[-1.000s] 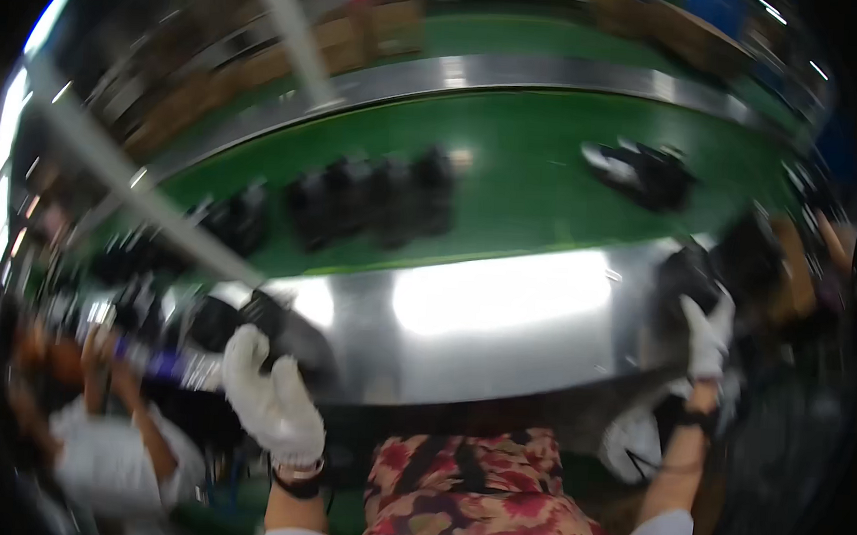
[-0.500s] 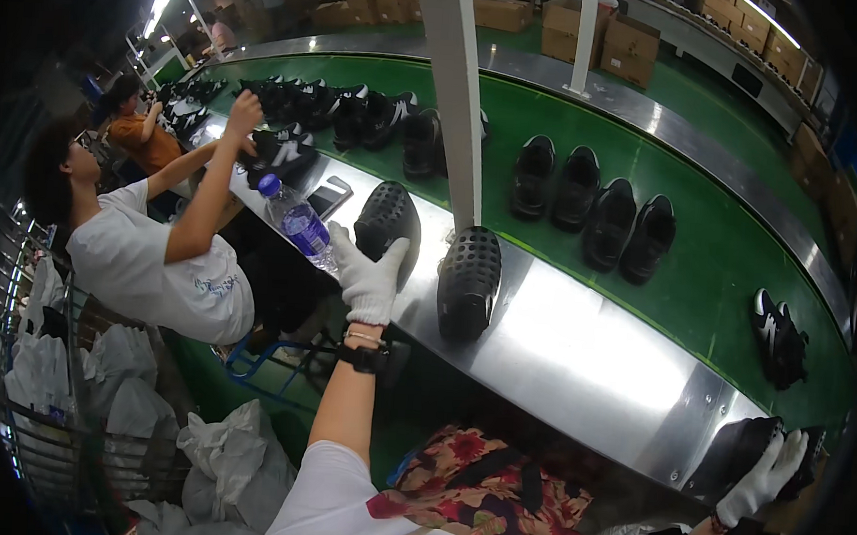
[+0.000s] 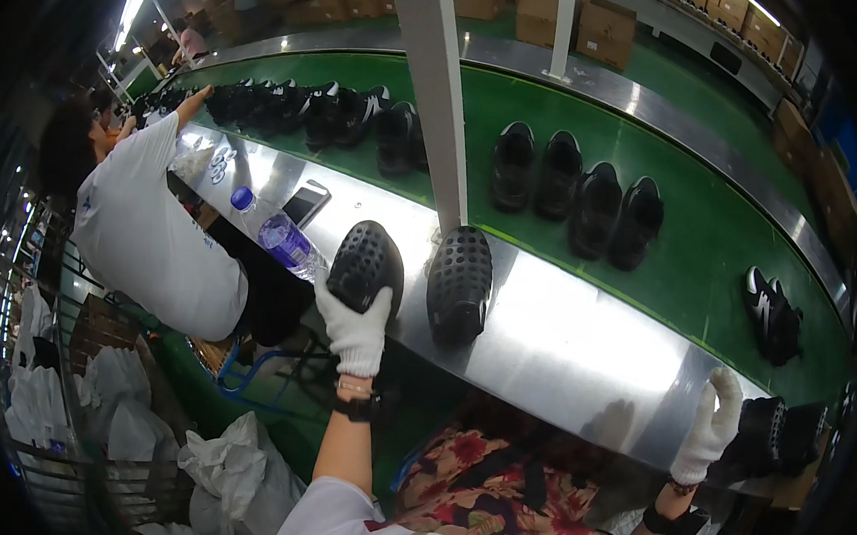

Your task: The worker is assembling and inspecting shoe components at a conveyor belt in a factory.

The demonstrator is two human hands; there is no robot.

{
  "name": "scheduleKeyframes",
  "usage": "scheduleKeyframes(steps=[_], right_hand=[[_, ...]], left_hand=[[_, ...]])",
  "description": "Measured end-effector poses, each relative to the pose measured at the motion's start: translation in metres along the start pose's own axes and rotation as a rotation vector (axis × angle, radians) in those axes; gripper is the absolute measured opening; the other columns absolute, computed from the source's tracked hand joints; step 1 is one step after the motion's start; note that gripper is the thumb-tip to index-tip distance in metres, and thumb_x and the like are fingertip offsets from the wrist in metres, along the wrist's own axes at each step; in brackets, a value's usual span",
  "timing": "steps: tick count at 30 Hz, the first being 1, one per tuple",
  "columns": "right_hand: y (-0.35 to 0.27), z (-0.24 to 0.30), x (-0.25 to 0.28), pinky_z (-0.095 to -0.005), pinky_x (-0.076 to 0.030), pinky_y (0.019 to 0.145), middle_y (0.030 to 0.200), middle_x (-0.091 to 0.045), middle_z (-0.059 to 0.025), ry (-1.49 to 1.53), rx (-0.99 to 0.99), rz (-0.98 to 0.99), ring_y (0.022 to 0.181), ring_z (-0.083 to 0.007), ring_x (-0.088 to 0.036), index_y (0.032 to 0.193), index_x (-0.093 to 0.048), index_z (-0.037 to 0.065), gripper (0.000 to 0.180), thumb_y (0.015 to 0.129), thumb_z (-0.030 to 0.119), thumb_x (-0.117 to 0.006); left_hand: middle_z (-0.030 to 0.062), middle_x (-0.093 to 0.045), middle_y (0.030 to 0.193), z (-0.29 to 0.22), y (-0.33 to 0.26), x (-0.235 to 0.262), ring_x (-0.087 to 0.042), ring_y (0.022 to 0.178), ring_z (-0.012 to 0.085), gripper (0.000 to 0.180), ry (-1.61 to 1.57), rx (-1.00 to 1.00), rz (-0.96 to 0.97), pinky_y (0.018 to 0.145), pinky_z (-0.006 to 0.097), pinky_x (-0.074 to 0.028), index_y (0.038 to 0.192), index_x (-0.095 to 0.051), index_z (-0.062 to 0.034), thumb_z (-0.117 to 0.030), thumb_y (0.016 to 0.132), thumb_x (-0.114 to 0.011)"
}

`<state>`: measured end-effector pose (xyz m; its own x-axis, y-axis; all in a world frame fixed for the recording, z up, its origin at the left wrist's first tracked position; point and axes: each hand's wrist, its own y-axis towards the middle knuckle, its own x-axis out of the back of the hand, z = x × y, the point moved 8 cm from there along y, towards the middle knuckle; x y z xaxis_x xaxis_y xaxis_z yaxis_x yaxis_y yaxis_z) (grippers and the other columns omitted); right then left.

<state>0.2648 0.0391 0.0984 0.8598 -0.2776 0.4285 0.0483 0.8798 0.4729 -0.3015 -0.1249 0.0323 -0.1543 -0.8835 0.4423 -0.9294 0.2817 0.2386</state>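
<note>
Fingers grip black shoe on steel counter.

Both hands wear white knit cloth gloves: the left hand grips a matt black shoe whose rubbery sole is studded with small nubs; the twin shoe beside it shows the same nubbed sole. Right hand touches a dark matt shoe. Ledge is brushed sheet metal, glossy with glare. Belt is smooth green, faint sheen. Bottle is clear plastic. Post is smooth, painted white. Boxes are plain brown cardboard.
</note>
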Motion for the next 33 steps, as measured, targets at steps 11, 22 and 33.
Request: scheduleKeyframes(steps=[11,22,33], right_hand=[[-0.023,0.207,-0.229,-0.0475,-0.052,0.098,0.146,-0.041,-0.0302,0.0,0.556,0.774,0.12,-0.0483,-0.056,0.14,-0.054,0.019,0.07,0.074,0.017,-0.079],[-0.039,0.272,-0.356,-0.0509,-0.056,0.078,0.117,-0.053,-0.0219,0.018,0.51,0.876,0.09,-0.0422,-0.067,0.118,-0.056,0.017,0.037,0.083,0.02,-0.068],[-0.016,0.282,-0.387,-0.0484,-0.055,0.089,0.126,-0.054,-0.0218,-0.138,0.425,0.962,0.108,-0.0426,-0.063,0.14,-0.048,0.014,0.062,0.086,0.035,-0.071]], left_hand=[[0.0202,-0.049,0.138,0.011,-0.025,0.026,-0.053,0.125,0.0311,0.094,-0.015,-0.097,-0.081,0.108,0.041,-0.044,0.149,-0.035,0.0002,-0.008,0.071,-0.087],[0.0179,-0.049,0.137,0.026,-0.043,0.072,-0.054,0.122,0.0285,0.084,-0.127,0.041,-0.172,0.107,0.04,-0.046,0.145,-0.039,0.0006,-0.005,0.074,-0.085],[0.0158,-0.05,0.134,0.006,-0.115,0.06,-0.056,0.118,0.0279,0.093,-0.085,0.033,0.023,0.103,0.04,-0.047,0.147,-0.038,-0.0037,-0.006,0.068,-0.088]])
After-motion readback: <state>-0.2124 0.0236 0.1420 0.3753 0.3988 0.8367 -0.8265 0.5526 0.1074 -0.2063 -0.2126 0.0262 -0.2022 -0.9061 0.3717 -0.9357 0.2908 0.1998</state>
